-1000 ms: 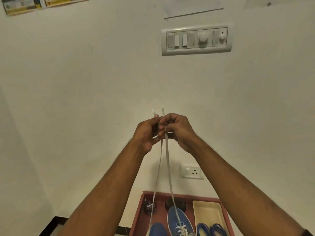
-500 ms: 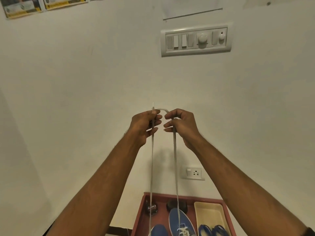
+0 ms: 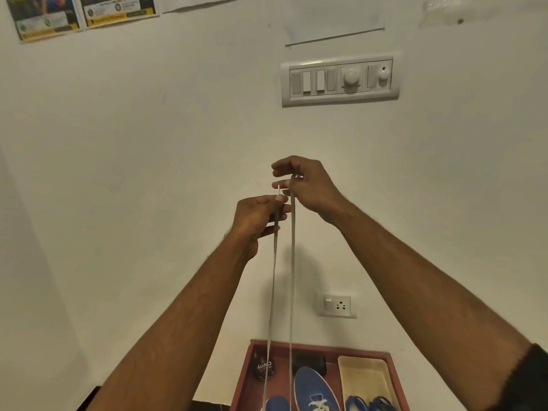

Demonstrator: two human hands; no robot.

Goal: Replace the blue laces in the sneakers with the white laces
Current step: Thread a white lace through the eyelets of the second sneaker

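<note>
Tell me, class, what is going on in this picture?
A person holds a white lace up in front of a wall, both strands hanging down to a blue sneaker on a red tray. The left hand pinches one strand near its tip, and the right hand grips the other slightly higher. White lacing already shows on that sneaker. The removed blue laces lie in a cream tray beside it.
</note>
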